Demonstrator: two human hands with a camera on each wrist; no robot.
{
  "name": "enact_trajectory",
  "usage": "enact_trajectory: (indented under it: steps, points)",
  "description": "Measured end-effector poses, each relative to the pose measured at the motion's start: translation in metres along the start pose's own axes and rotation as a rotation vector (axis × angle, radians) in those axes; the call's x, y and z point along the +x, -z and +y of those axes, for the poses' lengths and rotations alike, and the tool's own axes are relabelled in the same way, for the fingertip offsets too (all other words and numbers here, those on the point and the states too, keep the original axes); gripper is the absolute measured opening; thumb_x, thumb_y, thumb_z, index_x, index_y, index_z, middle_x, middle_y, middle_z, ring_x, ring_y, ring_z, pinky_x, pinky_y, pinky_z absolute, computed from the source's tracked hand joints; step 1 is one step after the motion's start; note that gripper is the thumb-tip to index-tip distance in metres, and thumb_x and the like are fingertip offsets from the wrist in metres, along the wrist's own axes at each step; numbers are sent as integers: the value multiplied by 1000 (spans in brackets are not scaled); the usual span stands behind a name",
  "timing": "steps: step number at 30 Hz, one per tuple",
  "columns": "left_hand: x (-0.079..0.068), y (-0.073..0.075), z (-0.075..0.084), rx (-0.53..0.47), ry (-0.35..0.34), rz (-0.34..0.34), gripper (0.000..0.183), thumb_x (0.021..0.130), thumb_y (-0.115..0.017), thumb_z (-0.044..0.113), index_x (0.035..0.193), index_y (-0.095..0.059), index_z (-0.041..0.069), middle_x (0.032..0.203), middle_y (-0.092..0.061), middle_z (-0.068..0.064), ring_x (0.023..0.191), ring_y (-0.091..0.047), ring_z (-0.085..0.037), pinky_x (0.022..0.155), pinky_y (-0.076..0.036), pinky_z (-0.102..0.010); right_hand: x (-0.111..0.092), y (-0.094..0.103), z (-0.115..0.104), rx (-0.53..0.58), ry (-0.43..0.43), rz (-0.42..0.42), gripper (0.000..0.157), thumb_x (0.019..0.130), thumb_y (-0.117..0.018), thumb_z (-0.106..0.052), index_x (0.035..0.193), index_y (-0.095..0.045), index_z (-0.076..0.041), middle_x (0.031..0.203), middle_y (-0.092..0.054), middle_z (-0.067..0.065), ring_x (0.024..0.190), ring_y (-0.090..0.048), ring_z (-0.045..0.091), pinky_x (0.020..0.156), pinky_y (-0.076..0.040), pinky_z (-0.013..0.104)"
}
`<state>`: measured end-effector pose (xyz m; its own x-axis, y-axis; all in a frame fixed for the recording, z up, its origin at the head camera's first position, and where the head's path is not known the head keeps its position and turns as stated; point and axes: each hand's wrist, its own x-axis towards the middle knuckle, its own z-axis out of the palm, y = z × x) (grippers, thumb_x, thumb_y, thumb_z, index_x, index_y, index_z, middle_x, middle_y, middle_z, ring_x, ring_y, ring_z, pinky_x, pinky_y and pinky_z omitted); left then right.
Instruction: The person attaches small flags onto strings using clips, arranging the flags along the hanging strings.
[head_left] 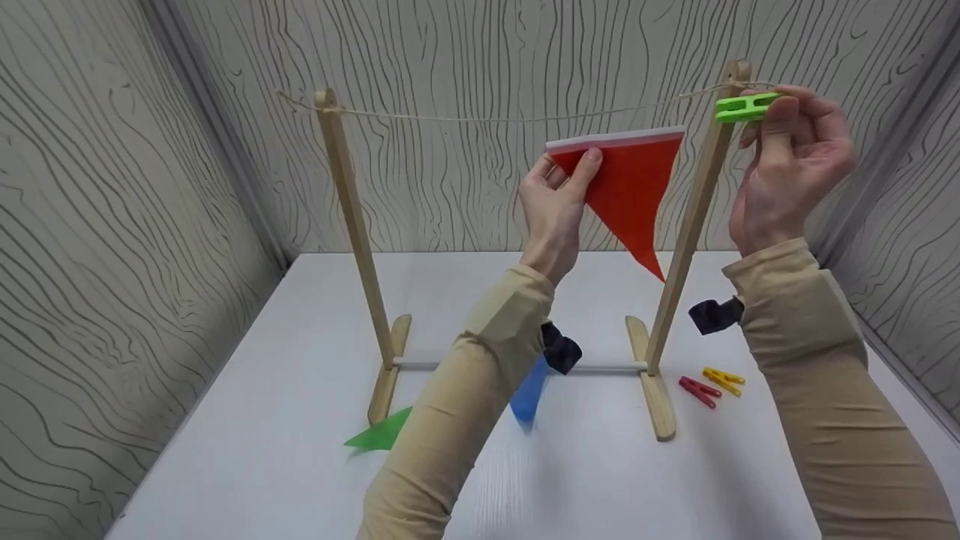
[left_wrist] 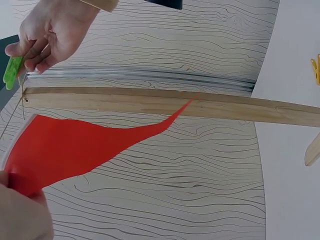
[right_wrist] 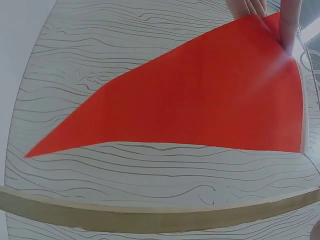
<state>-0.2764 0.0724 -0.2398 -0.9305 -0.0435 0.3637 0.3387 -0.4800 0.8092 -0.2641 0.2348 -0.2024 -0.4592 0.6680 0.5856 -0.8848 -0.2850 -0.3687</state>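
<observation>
My left hand (head_left: pixel 555 206) pinches a red triangular pennant (head_left: pixel 637 187) near the left end of its white top edge, thumb in front. The pennant hangs point down, just below the string (head_left: pixel 480 119) in the head view. At the right post's top, my right hand (head_left: pixel 795 161) pinches a bright green clothespin (head_left: pixel 746 107) between thumb and fingers. The clothespin overlaps the post there. In the left wrist view the same green clothespin (left_wrist: pixel 12 72) sticks out past the thumb. The red pennant (right_wrist: pixel 200 95) fills much of the right wrist view.
The string runs between two wooden posts (head_left: pixel 352 232) (head_left: pixel 694 217) on flat feet, joined low by a white rod (head_left: pixel 607 368). A green pennant (head_left: pixel 381 433) and a blue one (head_left: pixel 529 397) lie partly behind my left sleeve. Red (head_left: pixel 700 391) and yellow clothespins (head_left: pixel 724 379) lie at right.
</observation>
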Motion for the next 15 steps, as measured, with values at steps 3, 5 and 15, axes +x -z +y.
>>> enact_trajectory:
  steps: [3,5,15]
  points:
    - [1,-2,1,4,-6,-8,26,96,-67,9,119,-62,-2,115,-72,-23,89,-69,-11,93,-58,-27,0,-4,-2,-41,0,-14,2,90,-65,8,90,-64,10,83,-74,20,56,-51,17,53,-41,22]
    - [1,-3,1,13,-12,-10,26,96,-68,8,118,-63,-3,114,-72,-24,88,-69,-11,92,-59,-27,1,-6,-4,-71,-10,-37,4,89,-67,7,90,-65,10,82,-74,19,53,-49,16,51,-38,22]
    - [4,-7,1,47,7,-6,27,95,-69,10,119,-63,-1,114,-72,-22,90,-69,-12,92,-58,-25,10,-20,-6,-303,-4,-267,7,87,-73,-3,91,-70,2,83,-77,10,49,-47,9,43,-29,16]
